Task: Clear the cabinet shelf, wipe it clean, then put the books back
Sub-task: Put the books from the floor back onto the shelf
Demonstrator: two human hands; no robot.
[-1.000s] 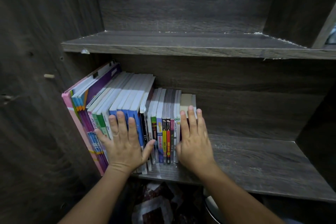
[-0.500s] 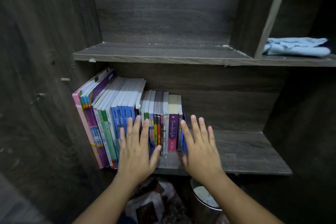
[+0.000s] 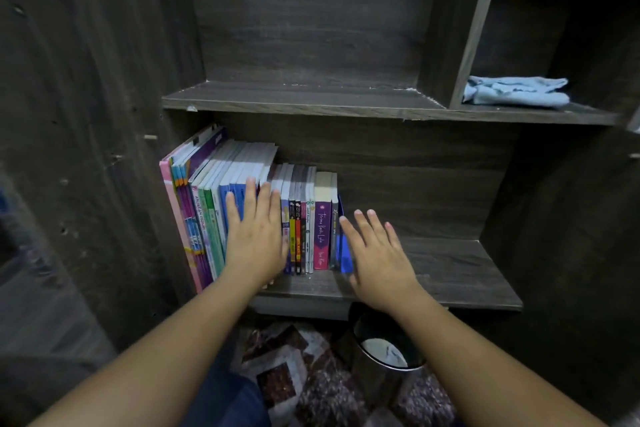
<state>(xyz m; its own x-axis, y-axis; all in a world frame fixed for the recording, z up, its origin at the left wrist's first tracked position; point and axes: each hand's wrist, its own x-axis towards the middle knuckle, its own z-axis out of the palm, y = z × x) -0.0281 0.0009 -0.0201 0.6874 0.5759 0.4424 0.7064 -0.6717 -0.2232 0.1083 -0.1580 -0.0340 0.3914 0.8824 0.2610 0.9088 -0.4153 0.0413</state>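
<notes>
Left hand [image 3: 256,239] lies flat on the spines of the books [image 3: 320,236], fingers straight and together, gripping nothing. Right hand [image 3: 379,255] is open too, fingers spread, holding nothing.

Change over the last second: the right hand has come off the spines. Its fingertips now sit just right of the end blue book [image 3: 344,253], over bare shelf [image 3: 450,274] — touching the book or not, cannot tell. The left palm stays where it was.

The row stands upright under and between the two sets of fingers, taller volumes leaning beyond the left little finger.

A blue cloth [image 3: 516,94] lies in the compartment up and right of the right fingertips — set aside.

Judgement: the books look squared up and back in place, so the task is likely at its close.
</notes>
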